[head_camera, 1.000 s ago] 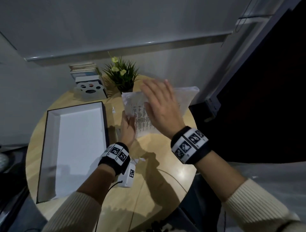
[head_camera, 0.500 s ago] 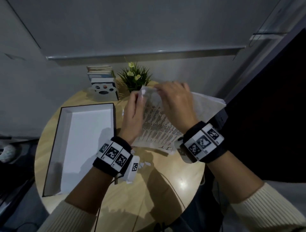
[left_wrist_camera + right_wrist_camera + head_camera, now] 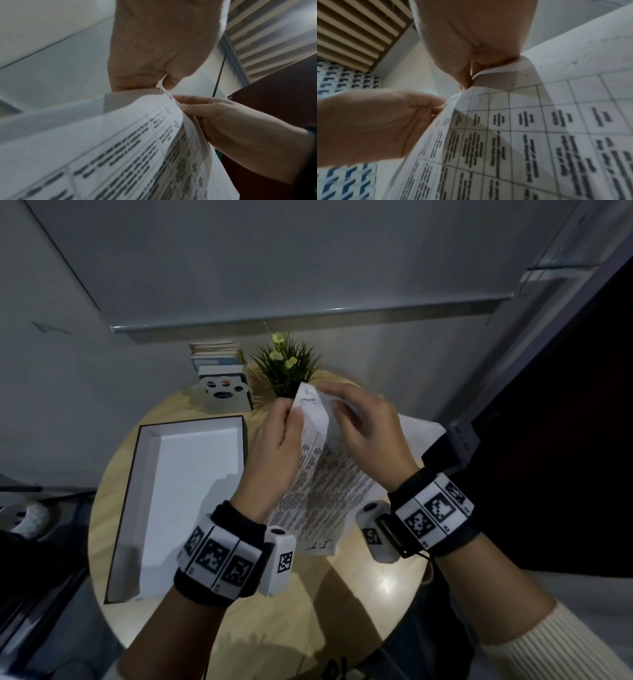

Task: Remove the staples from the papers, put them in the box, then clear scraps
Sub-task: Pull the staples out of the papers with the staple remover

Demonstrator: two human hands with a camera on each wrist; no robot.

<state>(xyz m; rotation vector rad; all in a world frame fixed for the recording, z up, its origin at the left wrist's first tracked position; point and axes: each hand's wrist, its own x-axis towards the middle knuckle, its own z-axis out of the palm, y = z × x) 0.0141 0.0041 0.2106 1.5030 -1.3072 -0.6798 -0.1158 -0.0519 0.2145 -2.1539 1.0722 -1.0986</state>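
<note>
Together, hands [image 3: 318, 436] pinching papers' [image 3: 318, 481] corner

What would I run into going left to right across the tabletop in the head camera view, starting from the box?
Box → left hand → papers → right hand. Both hands pinch the papers' raised top corner.

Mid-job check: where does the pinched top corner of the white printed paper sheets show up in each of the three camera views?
Head: upper centre, the corner of the white printed paper sheets lifted between left hand and right hand.
Left wrist: centre, the corner under the left hand.
Right wrist: centre, the corner under the right hand.
Shared landmark: the printed table grid.
</note>
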